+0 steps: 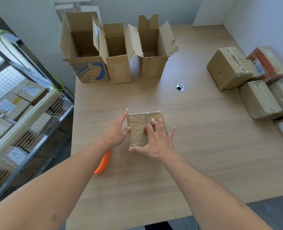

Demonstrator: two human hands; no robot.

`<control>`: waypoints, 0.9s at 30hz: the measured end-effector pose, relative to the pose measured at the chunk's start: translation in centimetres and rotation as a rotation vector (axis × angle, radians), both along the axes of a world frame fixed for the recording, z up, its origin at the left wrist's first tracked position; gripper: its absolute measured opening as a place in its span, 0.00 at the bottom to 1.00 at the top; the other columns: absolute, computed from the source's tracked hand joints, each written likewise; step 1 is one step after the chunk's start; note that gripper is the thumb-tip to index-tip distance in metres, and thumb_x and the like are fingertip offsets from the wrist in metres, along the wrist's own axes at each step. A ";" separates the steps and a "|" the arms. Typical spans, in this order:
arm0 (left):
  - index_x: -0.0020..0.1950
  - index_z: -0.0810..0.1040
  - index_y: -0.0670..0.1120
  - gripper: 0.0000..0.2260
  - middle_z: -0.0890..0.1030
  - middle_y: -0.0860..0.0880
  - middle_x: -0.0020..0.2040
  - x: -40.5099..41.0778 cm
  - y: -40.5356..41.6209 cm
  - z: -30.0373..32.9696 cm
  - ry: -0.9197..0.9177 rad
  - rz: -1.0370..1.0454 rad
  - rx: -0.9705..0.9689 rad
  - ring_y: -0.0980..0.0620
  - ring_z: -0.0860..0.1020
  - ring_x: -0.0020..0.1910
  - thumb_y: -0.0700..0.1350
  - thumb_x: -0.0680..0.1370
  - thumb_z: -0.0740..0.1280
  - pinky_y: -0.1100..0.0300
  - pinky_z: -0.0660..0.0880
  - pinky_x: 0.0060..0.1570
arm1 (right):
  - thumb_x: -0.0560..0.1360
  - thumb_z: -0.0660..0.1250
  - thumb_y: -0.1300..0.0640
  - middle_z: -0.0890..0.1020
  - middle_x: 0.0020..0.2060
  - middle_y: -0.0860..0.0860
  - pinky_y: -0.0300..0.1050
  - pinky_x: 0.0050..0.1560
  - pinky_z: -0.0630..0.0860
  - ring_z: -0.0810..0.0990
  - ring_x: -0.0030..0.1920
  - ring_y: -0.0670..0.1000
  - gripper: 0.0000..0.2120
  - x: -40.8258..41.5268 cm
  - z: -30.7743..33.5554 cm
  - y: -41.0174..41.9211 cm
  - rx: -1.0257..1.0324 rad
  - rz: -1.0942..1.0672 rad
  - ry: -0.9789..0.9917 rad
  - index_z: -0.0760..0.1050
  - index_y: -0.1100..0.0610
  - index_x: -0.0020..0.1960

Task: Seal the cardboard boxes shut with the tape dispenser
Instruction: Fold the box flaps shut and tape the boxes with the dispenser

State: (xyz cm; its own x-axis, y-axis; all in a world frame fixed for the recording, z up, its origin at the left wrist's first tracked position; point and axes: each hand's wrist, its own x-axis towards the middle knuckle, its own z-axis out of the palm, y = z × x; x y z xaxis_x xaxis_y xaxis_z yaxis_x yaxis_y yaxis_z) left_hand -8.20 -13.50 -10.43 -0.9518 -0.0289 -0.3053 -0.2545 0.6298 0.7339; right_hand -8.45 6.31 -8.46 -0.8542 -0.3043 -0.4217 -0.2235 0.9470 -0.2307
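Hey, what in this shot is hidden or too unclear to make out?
- Orange tape dispenser, head view: mostly hidden under the left forearm; its shape and tape cannot be seen.
- Small box: its near edge and part of the top seam are covered by the right hand; the left hand hides its left side.
- Three open boxes: contents mostly hidden by walls and flaps.
- Sealed boxes: cut off by the right edge; labels too blurred to read.
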 end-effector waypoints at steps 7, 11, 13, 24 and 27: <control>0.83 0.54 0.49 0.30 0.64 0.48 0.80 1.1 -1.4 0.5 -0.028 0.034 -0.124 0.45 0.67 0.76 0.46 0.84 0.63 0.57 0.61 0.74 | 0.64 0.61 0.22 0.37 0.80 0.61 0.87 0.62 0.41 0.26 0.75 0.70 0.57 1.1 -0.9 -3.9 0.169 -0.043 0.022 0.38 0.48 0.79; 0.81 0.61 0.43 0.26 0.64 0.45 0.80 1.7 -2.7 0.1 0.011 0.030 -0.188 0.48 0.61 0.79 0.43 0.84 0.62 0.60 0.55 0.76 | 0.64 0.57 0.20 0.37 0.80 0.60 0.85 0.64 0.40 0.25 0.75 0.69 0.54 1.3 -2.0 -4.1 0.162 -0.060 0.058 0.38 0.45 0.79; 0.80 0.63 0.41 0.25 0.65 0.44 0.79 2.1 -3.1 -0.1 0.036 -0.005 -0.226 0.48 0.61 0.79 0.41 0.83 0.63 0.61 0.54 0.75 | 0.64 0.57 0.19 0.40 0.79 0.57 0.83 0.67 0.41 0.28 0.77 0.65 0.51 1.2 -2.0 -4.0 0.072 -0.134 0.075 0.43 0.41 0.78; 0.80 0.61 0.45 0.26 0.61 0.46 0.80 3.4 -3.3 1.0 0.016 -0.170 -0.431 0.42 0.63 0.77 0.45 0.83 0.62 0.49 0.62 0.75 | 0.54 0.65 0.17 0.37 0.79 0.58 0.67 0.67 0.61 0.49 0.76 0.68 0.58 0.6 -0.7 -3.6 0.065 -0.368 0.050 0.39 0.27 0.76; 0.80 0.61 0.45 0.26 0.61 0.45 0.80 3.7 -2.6 2.0 -0.007 -0.174 -0.468 0.42 0.63 0.77 0.46 0.83 0.61 0.48 0.63 0.75 | 0.54 0.63 0.18 0.42 0.80 0.57 0.66 0.65 0.63 0.55 0.74 0.67 0.56 0.9 0.1 -2.7 0.104 -0.343 0.050 0.44 0.28 0.76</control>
State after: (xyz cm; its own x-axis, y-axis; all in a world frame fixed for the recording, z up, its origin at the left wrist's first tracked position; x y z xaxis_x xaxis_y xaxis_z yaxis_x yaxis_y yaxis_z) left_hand -4.49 -16.14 -8.43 -0.9525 -0.0050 -0.3044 -0.1203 0.9248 0.3609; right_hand -7.57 3.57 -8.35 -0.9195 0.0456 -0.3904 0.1023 0.9868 -0.1256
